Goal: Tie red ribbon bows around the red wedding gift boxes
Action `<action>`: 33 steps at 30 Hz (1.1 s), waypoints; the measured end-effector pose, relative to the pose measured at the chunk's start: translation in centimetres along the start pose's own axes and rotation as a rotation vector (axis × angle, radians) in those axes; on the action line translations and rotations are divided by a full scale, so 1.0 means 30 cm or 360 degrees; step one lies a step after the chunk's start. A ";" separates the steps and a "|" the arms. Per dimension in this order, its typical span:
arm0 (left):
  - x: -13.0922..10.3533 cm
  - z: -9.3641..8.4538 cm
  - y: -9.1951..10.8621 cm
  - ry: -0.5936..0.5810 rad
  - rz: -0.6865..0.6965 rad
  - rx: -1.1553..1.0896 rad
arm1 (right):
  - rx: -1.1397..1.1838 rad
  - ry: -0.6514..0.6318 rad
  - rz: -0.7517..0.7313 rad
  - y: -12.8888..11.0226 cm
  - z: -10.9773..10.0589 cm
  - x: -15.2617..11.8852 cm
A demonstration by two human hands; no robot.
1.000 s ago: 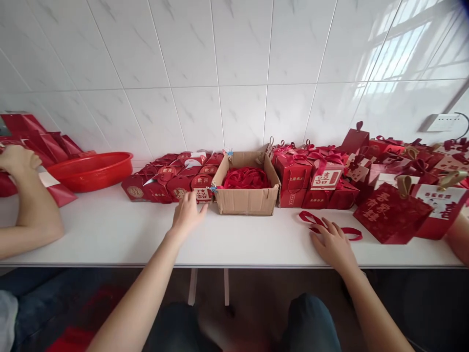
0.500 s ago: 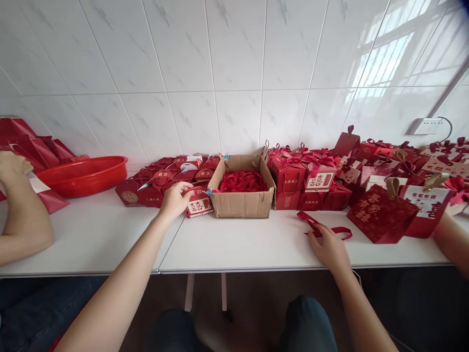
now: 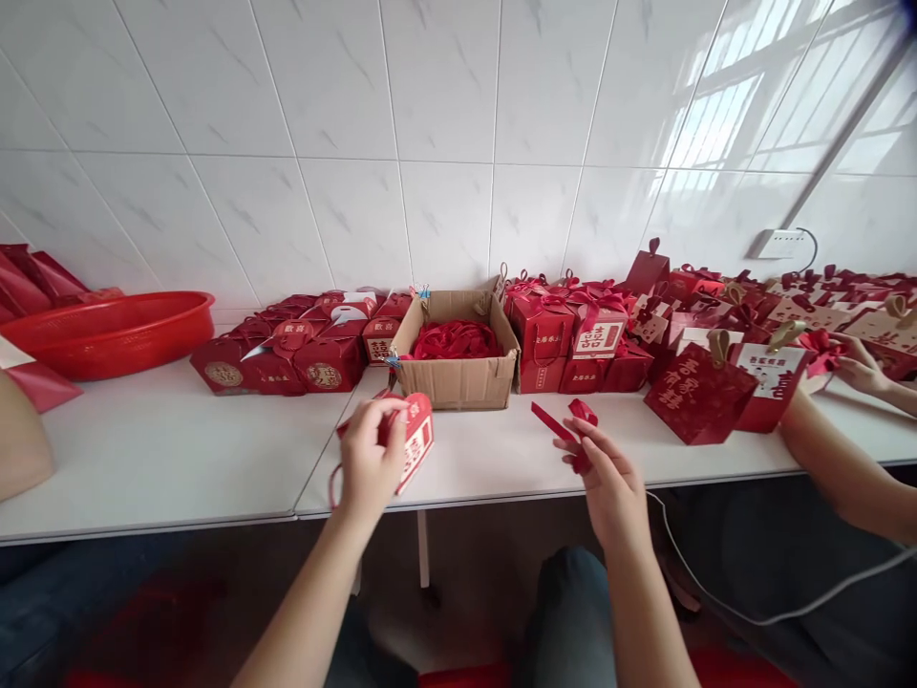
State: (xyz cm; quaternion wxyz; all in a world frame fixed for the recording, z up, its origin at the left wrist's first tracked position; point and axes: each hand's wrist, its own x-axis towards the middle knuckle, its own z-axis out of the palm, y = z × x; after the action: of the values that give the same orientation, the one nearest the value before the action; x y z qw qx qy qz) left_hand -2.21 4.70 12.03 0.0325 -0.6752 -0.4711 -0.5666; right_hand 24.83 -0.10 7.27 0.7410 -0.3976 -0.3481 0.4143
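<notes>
My left hand (image 3: 373, 459) is closed on a small red gift box (image 3: 416, 444) with a white printed front panel, lifted and tilted near the table's front edge. A thin red cord loop hangs at the box's left side. To the right, my right hand (image 3: 608, 468) pinches a red ribbon (image 3: 553, 421), its loose end pointing left and a loop curling above the fingers. Behind both hands stands an open cardboard box (image 3: 458, 380) filled with coiled red ribbon (image 3: 458, 339).
More red gift boxes (image 3: 330, 361) sit left of the cardboard box, beside a red plastic basin (image 3: 115, 330). Boxes with bows (image 3: 544, 334) crowd the right side. A co-worker's hand (image 3: 860, 368) is among them; another person's arm (image 3: 21, 440) rests at far left.
My left hand has picked the small gift box from beside the cardboard box and brought it nearer. My right hand has lifted the ribbon off the table. The view has shifted right.
</notes>
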 end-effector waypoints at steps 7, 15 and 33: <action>-0.157 0.027 0.263 -0.0380 -0.0004 -0.0492 | 0.0441 -0.0468 0.0019 -0.067 0.150 -0.192; -0.286 0.021 0.331 -0.0959 -0.1054 -0.1475 | 0.0207 -0.0819 0.0107 -0.069 0.147 -0.256; -0.291 -0.016 0.289 -0.0838 -0.1038 -0.1276 | -0.0177 -0.0771 0.0022 -0.027 0.156 -0.248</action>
State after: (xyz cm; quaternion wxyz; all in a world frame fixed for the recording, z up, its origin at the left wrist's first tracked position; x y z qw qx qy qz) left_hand 4.03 -5.62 9.52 -0.5203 -0.5729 -0.3957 -0.4944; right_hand 18.07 -5.62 8.66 0.6101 -0.3293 -0.5351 0.4827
